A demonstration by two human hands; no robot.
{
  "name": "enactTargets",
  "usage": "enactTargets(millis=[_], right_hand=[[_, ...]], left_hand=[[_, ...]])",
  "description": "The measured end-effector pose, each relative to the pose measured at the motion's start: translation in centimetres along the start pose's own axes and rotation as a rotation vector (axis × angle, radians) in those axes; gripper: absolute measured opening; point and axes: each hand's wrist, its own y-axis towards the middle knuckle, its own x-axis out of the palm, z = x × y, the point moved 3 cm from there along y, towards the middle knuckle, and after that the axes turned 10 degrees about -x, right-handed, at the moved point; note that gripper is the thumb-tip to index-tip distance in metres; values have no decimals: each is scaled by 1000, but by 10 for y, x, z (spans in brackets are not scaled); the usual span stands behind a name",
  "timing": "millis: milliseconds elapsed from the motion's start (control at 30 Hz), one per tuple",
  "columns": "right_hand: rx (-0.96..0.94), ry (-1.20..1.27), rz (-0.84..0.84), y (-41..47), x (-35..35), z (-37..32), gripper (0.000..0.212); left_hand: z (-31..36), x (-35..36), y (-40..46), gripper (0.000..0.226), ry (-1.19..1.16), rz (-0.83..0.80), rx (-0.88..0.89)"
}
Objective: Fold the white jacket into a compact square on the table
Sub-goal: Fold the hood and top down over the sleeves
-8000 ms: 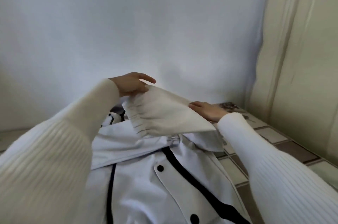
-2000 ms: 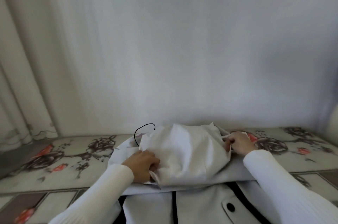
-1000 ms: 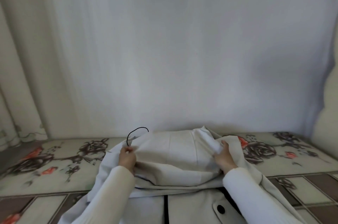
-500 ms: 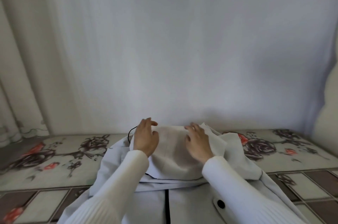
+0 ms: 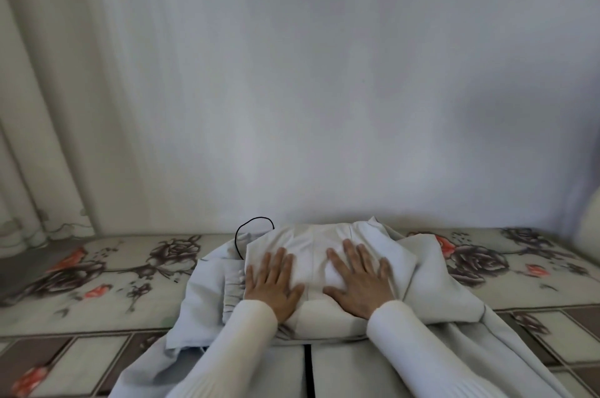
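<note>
The white jacket [image 5: 431, 287] with black trim lies on the table, its far part folded over into a thick bundle near the wall. My left hand [image 5: 272, 280] rests flat on the left of that bundle, fingers spread. My right hand [image 5: 358, 277] presses flat on the right of it, fingers spread too. Neither hand grips any cloth. A thin black hanging loop [image 5: 251, 229] sticks up at the bundle's far left corner. The jacket's near part, with a black centre stripe [image 5: 309, 368], runs toward me between my white-sleeved forearms.
The table [image 5: 97, 271] wears a cloth printed with grey and red roses and a tiled pattern near me. A white wall [image 5: 324, 89] rises right behind the jacket. A pale curtain [image 5: 35, 138] hangs at the left.
Half a second ago my hands sat further up the bundle; they have slid toward me and flattened. Before that they gripped its left and right edges, then let go.
</note>
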Motion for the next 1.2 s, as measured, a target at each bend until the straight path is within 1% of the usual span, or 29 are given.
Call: enactTargets(millis=[233, 400, 467, 567, 633, 667, 800, 900, 1033, 1200], right_hand=[[42, 79, -23, -5, 9, 0, 67], [13, 106, -104, -8, -4, 1, 65], [-12, 161, -81, -7, -17, 8, 60], [26, 147, 14, -7, -37, 33, 56], [81, 96, 5, -9, -40, 50, 57], [103, 100, -19, -11, -36, 55, 58], [133, 169, -54, -17, -10, 61, 57], [148, 193, -53, -18, 0, 62, 57], [144, 187, -78, -18, 0, 62, 58], [114, 248, -138, -21, -12, 74, 56]], left_hand=[[1, 9, -7, 69, 30, 31, -27], [0, -1, -7, 71, 49, -75, -7], [0, -10, -4, 68, 21, -81, -4], [0, -28, 3, 63, -27, 32, -3], [-5, -36, 8, 62, -98, 114, -27], [-9, -35, 10, 61, -118, 124, -37], [-18, -4, 13, 63, -82, 26, -44], [-20, 8, 16, 64, -72, 38, -55], [-19, 6, 14, 65, -29, 24, -71], [-32, -6, 7, 70, 25, -87, -119]])
